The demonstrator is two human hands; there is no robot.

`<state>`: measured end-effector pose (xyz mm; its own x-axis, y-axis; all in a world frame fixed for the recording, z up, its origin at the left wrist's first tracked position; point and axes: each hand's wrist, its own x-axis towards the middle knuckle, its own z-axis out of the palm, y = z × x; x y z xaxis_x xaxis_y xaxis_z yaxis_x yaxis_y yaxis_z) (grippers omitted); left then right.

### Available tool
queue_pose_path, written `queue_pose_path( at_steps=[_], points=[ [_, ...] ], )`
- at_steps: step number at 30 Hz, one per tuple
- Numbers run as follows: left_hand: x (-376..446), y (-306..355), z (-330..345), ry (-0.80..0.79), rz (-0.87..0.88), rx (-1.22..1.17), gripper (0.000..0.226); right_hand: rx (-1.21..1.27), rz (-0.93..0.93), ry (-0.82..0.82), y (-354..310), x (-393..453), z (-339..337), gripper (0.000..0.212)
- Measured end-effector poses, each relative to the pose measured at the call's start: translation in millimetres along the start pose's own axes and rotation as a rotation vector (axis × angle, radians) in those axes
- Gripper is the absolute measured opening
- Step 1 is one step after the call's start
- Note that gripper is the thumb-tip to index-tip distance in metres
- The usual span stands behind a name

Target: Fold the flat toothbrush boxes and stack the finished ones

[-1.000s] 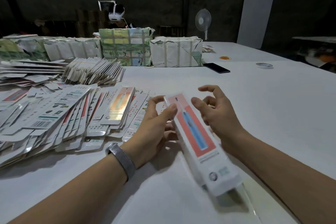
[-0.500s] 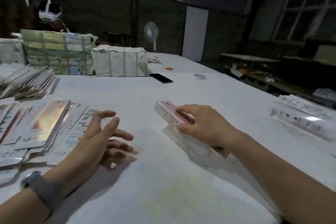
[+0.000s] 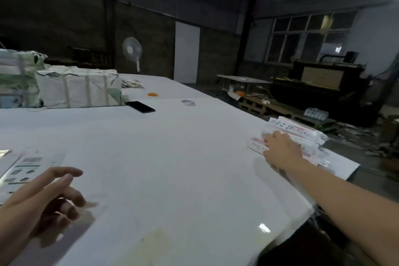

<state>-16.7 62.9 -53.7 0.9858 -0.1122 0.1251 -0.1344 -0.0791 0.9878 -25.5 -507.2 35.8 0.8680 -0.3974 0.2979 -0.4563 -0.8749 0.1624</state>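
1. The right hand (image 3: pixel 281 150) reaches out to about 3 o'clock on the white table (image 3: pixel 164 157), its arm entering from the lower right corner. The hand lies palm-down on a folded toothbrush box (image 3: pixel 258 144) with pink printing; the fingers curve over the box's far edge, and the thumb side is hidden, so whether the hand clasps or only presses the box cannot be told.
2. The box under the hand sits against the stack of finished boxes (image 3: pixel 295 130) near the table's right edge. Motion blur smears the printing, and the number of boxes in the stack cannot be counted; the hand covers the near part of the pile.
3. The left hand (image 3: pixel 46 198) hovers at about 8 o'clock, cut off at the wrist by the frame's left edge. Its fingers are loosely spread and slightly bent, holding nothing; the shadow beneath suggests it is just above the table.
4. Flat unfolded boxes (image 3: pixel 23 168) lie at 9 o'clock, mostly cropped by the left edge; only part of a printed panel shows.
5. At 11 o'clock stand wrapped bundles (image 3: pixel 79 88) bound with straps; the leftmost is cut by the frame.
6. Just beside the bundles lies a dark phone (image 3: pixel 140 107). Farther off are a tape ring (image 3: pixel 188 102) and a small orange object (image 3: pixel 153 94), too small to identify.
7. Behind the table a standing fan (image 3: pixel 132 52) faces the room; the background is dim and details are indistinct.
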Motion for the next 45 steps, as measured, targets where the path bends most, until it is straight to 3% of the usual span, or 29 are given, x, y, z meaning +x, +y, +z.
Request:
queue_pose_path(
  at_steps=[1,4,9,11,12,15,17,19,22,28,32,35,38,42,45],
  points=[
    [1.2,-2.5,0.2,0.000,-0.024,-0.015,0.062,0.028,-0.023,0.021,-7.5,1.2,1.0,0.032],
    [0.1,9.8,12.5,0.020,-0.010,-0.017,0.026,0.165,-0.146,0.041,-49.9,-1.9,-2.0,0.029],
    [-13.4,50.8,34.5,0.030,-0.127,-0.081,0.032,0.518,-0.374,0.037,-152.2,-34.8,-31.9,0.025],
    [-22.9,60.4,39.8,0.028,-0.085,-0.045,0.014,0.663,-0.472,0.005,-194.6,-54.8,-48.5,0.023],
    [-27.3,63.9,41.7,0.041,-0.032,0.031,0.005,0.732,-0.528,-0.021,-215.4,-65.1,-57.0,0.022],
    [-26.6,64.4,32.6,0.203,0.293,0.602,0.027,0.899,-0.691,-0.092,-275.6,-94.7,-80.0,0.011],
    [-25.1,68.0,26.7,0.287,0.383,0.928,0.018,0.949,-0.775,-0.092,-306.9,-111.6,-86.3,0.010],
    [-18.0,63.9,15.6,0.302,0.264,1.106,0.038,1.002,-0.801,-0.078,-327.9,-125.5,-82.0,0.015],
    [-13.2,53.7,1.9,0.191,0.026,1.330,0.066,1.010,-0.827,-0.098,-339.1,-137.9,-63.0,0.018],
    [-7.2,55.1,-9.1,0.096,0.060,1.328,0.056,1.204,-0.796,-0.153,-337.6,-131.0,-50.6,0.021],
    [-10.0,69.0,-6.4,0.016,0.033,1.297,0.064,1.222,-0.806,-0.171,-339.8,-131.7,-50.6,0.023],
    [-19.3,74.6,2.1,-0.002,0.119,1.421,0.054,1.232,-0.814,-0.166,-340.4,-132.3,-50.8,0.023],
    [-18.3,74.0,3.3,0.059,0.255,1.462,0.036,1.265,-0.803,-0.163,-341.1,-131.5,-49.7,0.024],
    [-15.7,78.1,-7.0,0.264,0.383,1.261,0.063,1.316,-0.787,-0.166,-342.6,-130.4,-47.9,0.024],
    [-18.3,77.7,-1.9,0.357,0.450,0.932,0.064,1.489,-0.691,-0.252,-343.7,-128.5,-49.8,0.021]
  ],
)
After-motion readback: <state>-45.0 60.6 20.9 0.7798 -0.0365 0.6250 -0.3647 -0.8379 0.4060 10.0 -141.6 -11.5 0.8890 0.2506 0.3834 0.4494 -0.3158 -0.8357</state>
